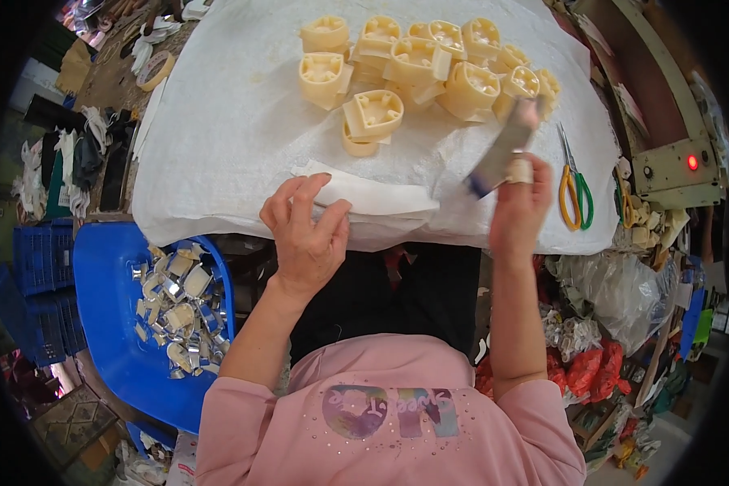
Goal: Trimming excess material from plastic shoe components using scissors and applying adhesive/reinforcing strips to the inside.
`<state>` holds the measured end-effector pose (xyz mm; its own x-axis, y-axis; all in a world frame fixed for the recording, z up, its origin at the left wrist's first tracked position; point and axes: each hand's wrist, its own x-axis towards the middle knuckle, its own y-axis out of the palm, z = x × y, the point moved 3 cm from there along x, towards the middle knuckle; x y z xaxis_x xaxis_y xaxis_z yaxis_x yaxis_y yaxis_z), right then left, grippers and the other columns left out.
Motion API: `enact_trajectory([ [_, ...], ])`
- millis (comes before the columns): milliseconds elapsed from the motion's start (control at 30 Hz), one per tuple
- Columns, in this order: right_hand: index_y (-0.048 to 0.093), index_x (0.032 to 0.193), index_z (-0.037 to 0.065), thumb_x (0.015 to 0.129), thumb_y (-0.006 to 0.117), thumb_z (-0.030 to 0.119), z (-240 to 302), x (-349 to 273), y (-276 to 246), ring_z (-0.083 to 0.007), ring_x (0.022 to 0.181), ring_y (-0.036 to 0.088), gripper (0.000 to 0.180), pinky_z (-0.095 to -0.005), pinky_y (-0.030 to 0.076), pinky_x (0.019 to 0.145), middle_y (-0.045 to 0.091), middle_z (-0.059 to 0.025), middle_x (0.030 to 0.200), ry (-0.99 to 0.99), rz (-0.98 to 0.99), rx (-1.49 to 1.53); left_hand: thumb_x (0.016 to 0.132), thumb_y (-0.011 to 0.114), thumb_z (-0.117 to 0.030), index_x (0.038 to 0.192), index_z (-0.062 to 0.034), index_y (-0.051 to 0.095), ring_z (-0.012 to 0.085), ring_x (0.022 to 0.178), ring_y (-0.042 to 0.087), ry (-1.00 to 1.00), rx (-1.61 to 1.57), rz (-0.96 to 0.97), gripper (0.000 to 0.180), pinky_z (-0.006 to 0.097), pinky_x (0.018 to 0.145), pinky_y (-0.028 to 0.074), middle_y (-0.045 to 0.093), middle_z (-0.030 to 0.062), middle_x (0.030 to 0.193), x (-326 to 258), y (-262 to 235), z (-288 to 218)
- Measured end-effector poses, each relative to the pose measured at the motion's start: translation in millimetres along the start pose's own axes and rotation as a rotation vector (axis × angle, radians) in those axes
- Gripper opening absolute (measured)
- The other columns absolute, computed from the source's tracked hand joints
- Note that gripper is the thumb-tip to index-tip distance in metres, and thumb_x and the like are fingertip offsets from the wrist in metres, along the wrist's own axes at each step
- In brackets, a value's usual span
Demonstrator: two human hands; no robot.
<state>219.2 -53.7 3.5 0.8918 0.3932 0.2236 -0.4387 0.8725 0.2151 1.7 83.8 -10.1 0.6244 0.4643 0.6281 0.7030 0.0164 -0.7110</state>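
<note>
My left hand (306, 236) rests at the near edge of the cloth-covered table, its fingers bent and spread over the left part of a white curved strip (381, 197). My right hand (522, 206) is raised at the right, closed on a grey, shiny-looking strip (498, 154) with a dark end; motion blurs it. A tan wrap circles one finger of that hand. Beyond the hands, several cream plastic moulded pieces (419, 61) with rounded fronts and small pegs inside are heaped. One piece (374, 112) sits nearest me, resting on another.
Scissors (573, 190) with yellow and green handles lie right of my right hand. A blue tub (105, 324) at my left holds several silver-and-cream parts (182, 300). A machine with a red light (692, 162) stands far right. Plastic bags (624, 296) crowd the lower right.
</note>
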Motion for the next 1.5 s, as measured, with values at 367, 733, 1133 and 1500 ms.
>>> enact_trajectory([
  [367, 0.054, 0.09, 0.004, 0.067, 0.063, -0.009, 63.6, -12.7, 2.2, -0.0268, 0.089, 0.055, 0.028, -0.0355, 0.045, 0.077, 0.057, -0.0129, 0.099, -0.685, 0.329, -0.631, 0.068, 0.067, -0.002, 0.091, -0.0051, 0.06, 0.0285, 0.096, 0.052, -0.019, -0.067, 0.21, 0.025, 0.039, 0.085, 0.036, 0.059, 0.0105, 0.099, 29.1, -13.3, -17.3],
  [733, 0.06, 0.098, 0.003, 0.062, 0.066, 0.0, 39.8, -29.6, 89.2, -0.0323, 0.098, 0.051, 0.037, -0.0417, 0.042, 0.085, 0.056, -0.011, 0.102, -0.607, 0.71, -0.61, 0.098, 0.039, -0.018, 0.111, -0.0006, 0.054, 0.0154, 0.075, 0.058, -0.944, -1.477, 0.092, 0.027, 0.03, 0.065, 0.045, 0.064, 0.0118, 0.097, 11.7, -2.3, -14.7],
  [1133, 0.057, 0.116, 0.003, 0.063, 0.057, -0.009, -0.9, 11.2, 128.4, -0.0327, 0.105, 0.048, 0.054, -0.0401, 0.042, 0.091, 0.055, -0.0138, 0.113, -0.772, 0.67, -0.996, 0.096, 0.043, -0.027, 0.123, -0.0009, 0.049, 0.0242, 0.108, 0.054, -0.84, -1.644, -0.361, 0.037, 0.036, 0.089, 0.041, 0.055, 0.0131, 0.12, 41.3, -0.9, 12.6],
  [1500, 0.059, 0.109, 0.004, 0.06, 0.056, -0.01, 7.4, 12.6, 86.8, -0.0327, 0.099, 0.05, 0.051, -0.0392, 0.045, 0.086, 0.056, -0.0136, 0.107, -0.523, 0.499, -0.783, 0.099, 0.041, -0.021, 0.125, 0.0012, 0.047, 0.0202, 0.117, 0.05, -0.824, -1.54, -0.247, 0.035, 0.037, 0.102, 0.035, 0.054, 0.0113, 0.124, 56.6, 31.9, 3.1],
])
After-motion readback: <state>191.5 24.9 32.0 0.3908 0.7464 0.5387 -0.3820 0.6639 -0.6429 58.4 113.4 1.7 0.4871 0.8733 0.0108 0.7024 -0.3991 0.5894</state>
